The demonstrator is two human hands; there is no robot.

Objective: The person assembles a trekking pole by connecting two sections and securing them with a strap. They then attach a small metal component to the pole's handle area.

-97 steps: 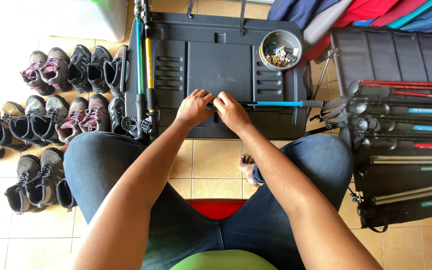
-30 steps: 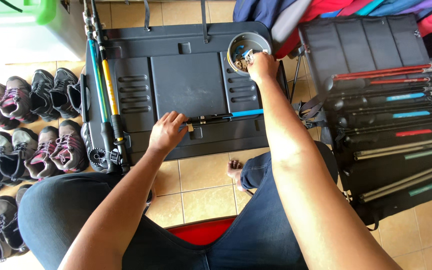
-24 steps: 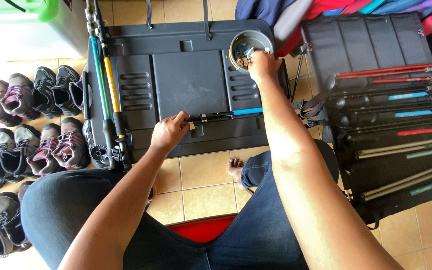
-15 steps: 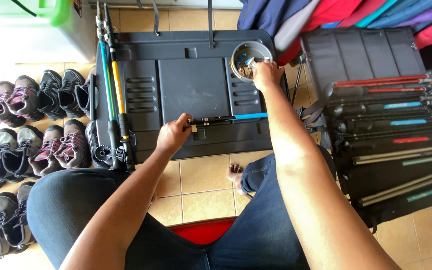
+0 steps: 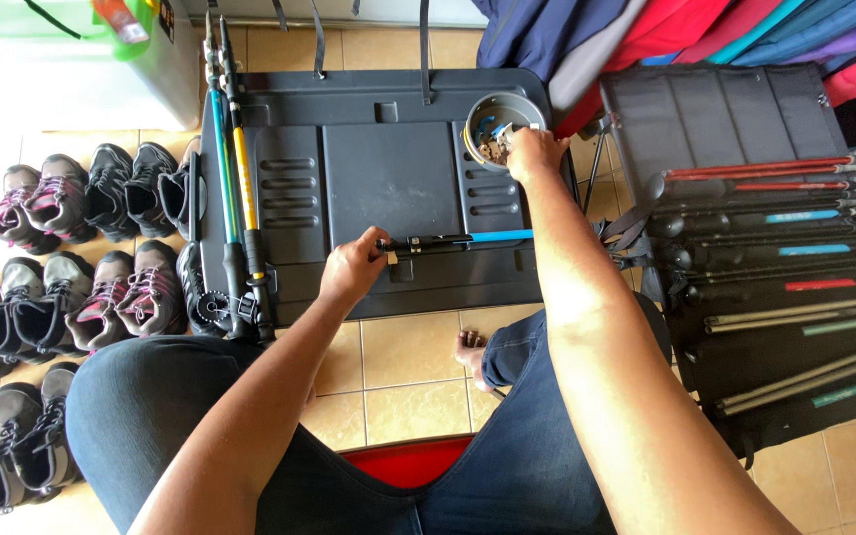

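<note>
**Pole lying crosswise on the tray, one hand in the bowl**

I am looking down at a dark tray (image 5: 369, 178) set on the tiled floor. My left hand (image 5: 354, 269) is closing around the black end of a pole (image 5: 453, 240), pinching it near the tray's front edge. The pole is lying flat, its long axis running left to right along that edge, black end pointing left into my grip, blue shaft pointing toward the tray's right edge.

My right hand (image 5: 535, 154) is reaching to the tray's far right corner, fingertips curling over the rim of a round metal bowl (image 5: 487, 114) holding small parts; I cannot tell whether they are gripping anything.

Two more poles (image 5: 235, 188), one teal and one yellow, are lying along the tray's left edge, pointing away from me. Shoes (image 5: 81, 248) are standing in rows left of the tray.
</note>
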